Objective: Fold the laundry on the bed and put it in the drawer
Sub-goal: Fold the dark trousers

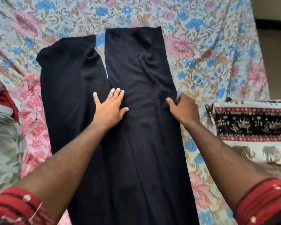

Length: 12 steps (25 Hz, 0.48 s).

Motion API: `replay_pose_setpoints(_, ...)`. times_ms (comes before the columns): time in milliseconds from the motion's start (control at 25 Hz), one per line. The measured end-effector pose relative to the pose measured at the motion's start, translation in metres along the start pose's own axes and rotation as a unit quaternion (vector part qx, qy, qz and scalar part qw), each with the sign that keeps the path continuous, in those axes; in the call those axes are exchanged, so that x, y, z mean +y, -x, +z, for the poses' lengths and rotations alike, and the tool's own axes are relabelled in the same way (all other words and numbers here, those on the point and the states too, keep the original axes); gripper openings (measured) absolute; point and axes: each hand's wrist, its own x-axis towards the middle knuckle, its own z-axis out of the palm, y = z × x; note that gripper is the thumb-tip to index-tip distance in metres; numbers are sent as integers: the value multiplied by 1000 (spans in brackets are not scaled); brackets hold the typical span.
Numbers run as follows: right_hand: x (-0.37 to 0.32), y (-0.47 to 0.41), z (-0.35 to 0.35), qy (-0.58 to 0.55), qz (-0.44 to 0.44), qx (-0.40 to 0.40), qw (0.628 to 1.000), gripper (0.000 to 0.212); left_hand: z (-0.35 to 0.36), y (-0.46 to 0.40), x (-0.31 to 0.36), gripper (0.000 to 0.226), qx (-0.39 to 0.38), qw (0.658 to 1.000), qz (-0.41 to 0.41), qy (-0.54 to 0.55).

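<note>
Trousers [133, 111], black, lie flat and lengthwise on the bed [201, 46], legs pointing away and split by a narrow gap near the far ends; spreading them this way readies a lengthwise fold, one leg over the other. Fabric is matte, soft and faintly ribbed, with shallow creases in the right leg. Left hand [109, 108] presses flat near the fork of the legs, fingers straight and spread, grasping nothing, apparently pinning the cloth. Right hand [183, 108] sits at the right edge, fingers curled onto the hem side, seemingly pinching the fabric to lift or tug it. Bedsheet is thin printed cotton, floral in pink and blue, rumpled. Folded cloth [250, 120] with a dark patterned border lies to the right; other garments [5, 127] are heaped to the left. Red sleeves [264, 202] cover both forearms' near ends. No drawer is visible.
</note>
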Motion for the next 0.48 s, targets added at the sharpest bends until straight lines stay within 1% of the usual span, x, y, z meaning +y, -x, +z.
replay_pose_setpoints(80, 16, 25, 3, 26, -21, -17, 999, 32, 2, 17, 9, 79, 23, 999, -3, 31)
replay_pose_setpoints(120, 27, 36, 1, 16, -4, -12, 1000, 29, 6, 33, 18, 82, 30, 999, 10, 27)
replay_pose_setpoints(200, 46, 55, -4, -37, 39, 0, 999, 31, 22, 74, 34, 83, 41, 999, 31, 9)
replay_pose_setpoints(240, 54, 67, -3, -46, 24, -12, 999, 34, 32, 98, 39, 82, 43, 999, 27, 17)
replay_pose_setpoints(280, 59, 84, -1, -24, -17, -36, 999, 36, 42, 125, 43, 82, 34, 999, 24, 24)
replay_pose_setpoints(360, 72, 115, 6, 32, -82, -76, 993, 33, 64, 171, 45, 87, -4, 999, 34, -12)
replay_pose_setpoints(400, 79, 126, 7, 33, -75, -72, 994, 31, 72, 189, 44, 89, -24, 998, 37, -33)
replay_pose_setpoints(480, 94, 142, 4, -23, 0, -33, 999, 33, 81, 214, 41, 89, -43, 999, 5, -28)
